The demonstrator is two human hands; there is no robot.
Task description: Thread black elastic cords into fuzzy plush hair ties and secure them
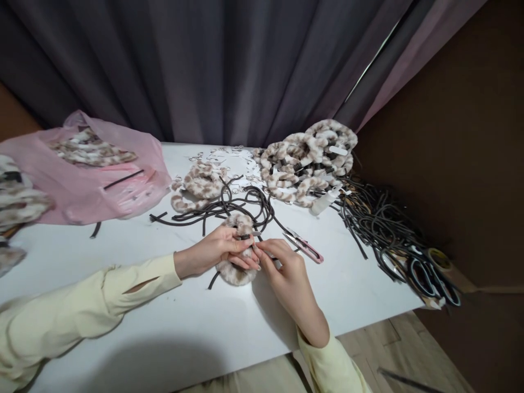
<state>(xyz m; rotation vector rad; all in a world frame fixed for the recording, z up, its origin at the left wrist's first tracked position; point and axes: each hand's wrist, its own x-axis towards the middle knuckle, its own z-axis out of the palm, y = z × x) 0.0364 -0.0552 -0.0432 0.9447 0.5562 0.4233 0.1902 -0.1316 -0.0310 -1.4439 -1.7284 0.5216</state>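
My left hand (pixel 223 248) is closed on a fluffy white-and-brown ring (pixel 237 275), thumb on top near a dark band on it. My right hand (pixel 284 270) meets it at the ring's right side, with thumb and forefinger pinched together. What sits between those fingertips is too small to make out. Just beyond the ring lies a tangle of black cords (pixel 229 206), and one short cord piece (pixel 213 280) pokes out beside its lower left. Thread snips with a pink handle (pixel 313 252) lie on the white table right of my hands.
A pink plastic bag (pixel 143 150) with fluffy strips is at the left. Fluffy rings (pixel 303 155) are heaped at the back right, beside a small white bottle (pixel 325 201). Black cords (pixel 380 218) pile along the right edge, near large scissors (pixel 423 275) and a tape roll (pixel 440 258).
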